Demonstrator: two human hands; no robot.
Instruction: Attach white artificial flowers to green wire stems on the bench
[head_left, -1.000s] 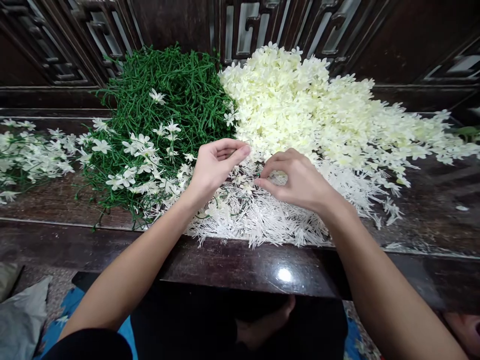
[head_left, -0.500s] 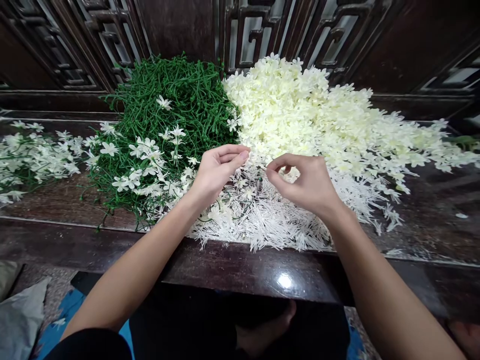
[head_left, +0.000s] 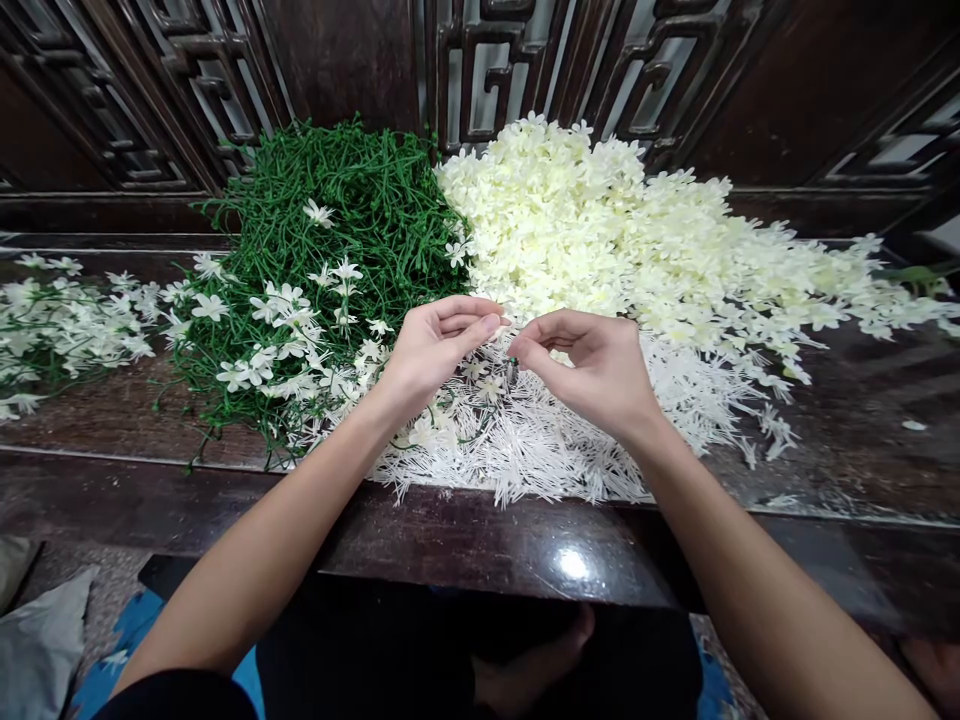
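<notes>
My left hand (head_left: 435, 345) and my right hand (head_left: 592, 365) meet fingertip to fingertip above a heap of thin white plastic stamens (head_left: 540, 440). Both hands are closed in a pinch. The left pinch holds something too small to make out. From the right pinch a small dark green stem tip (head_left: 512, 365) pokes out. Behind the hands lies a big mound of cream fabric petals (head_left: 615, 230). A tangle of green plastic stems (head_left: 352, 210) sits to the left of it.
Finished white flowers on green stems (head_left: 277, 340) lie left of my left hand, with more (head_left: 60, 320) at the far left. All rest on a dark glossy wooden table (head_left: 487, 540) backed by a carved wooden panel (head_left: 480, 60). My legs and a blue mat show below.
My right hand has lifted from the stamen heap and moved left to meet my left hand's fingertips. My left hand stayed almost still.
</notes>
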